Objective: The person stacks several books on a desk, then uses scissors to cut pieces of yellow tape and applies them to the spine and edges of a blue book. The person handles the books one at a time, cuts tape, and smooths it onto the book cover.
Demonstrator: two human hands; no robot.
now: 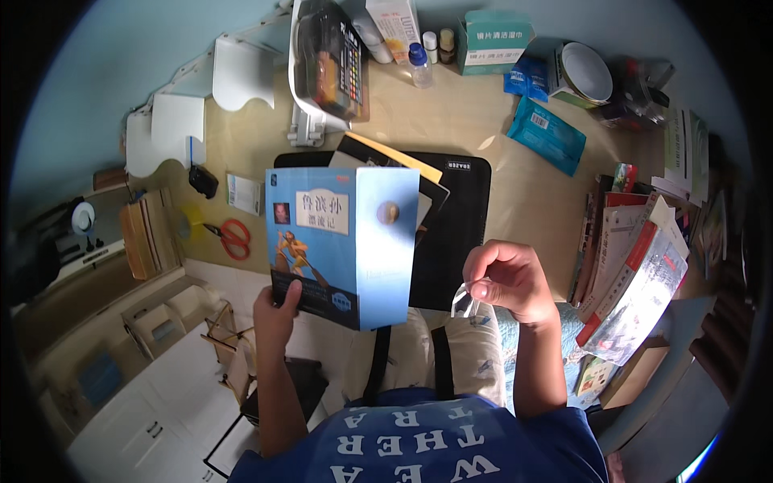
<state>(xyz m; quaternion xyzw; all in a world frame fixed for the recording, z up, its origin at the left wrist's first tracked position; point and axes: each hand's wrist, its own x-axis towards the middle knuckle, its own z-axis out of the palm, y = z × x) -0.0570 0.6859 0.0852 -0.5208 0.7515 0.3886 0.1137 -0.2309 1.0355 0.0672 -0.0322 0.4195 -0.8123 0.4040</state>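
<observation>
A light blue paperback book [322, 258] is held up in front of me, its cover facing me and a paler blue flap or panel turned out at its right. My left hand [275, 315] grips its lower left edge, thumb on the cover and fingers behind. Off to the book's right, my right hand [515, 283] pinches a small crumpled piece of clear plastic film [464, 303] between thumb and fingers. Under and behind the book lies a black desk mat [455, 241]. Another dark book with a yellow one [394, 154] pokes out past the blue book's top.
Orange-handled scissors [234, 239] lie to the left. A case of markers [330, 64] stands at the back, near a small blue-capped bottle [419, 68] and a teal box [495, 42]. A teal packet [547, 135] lies back right; books [628, 282] lean in a stack at the right.
</observation>
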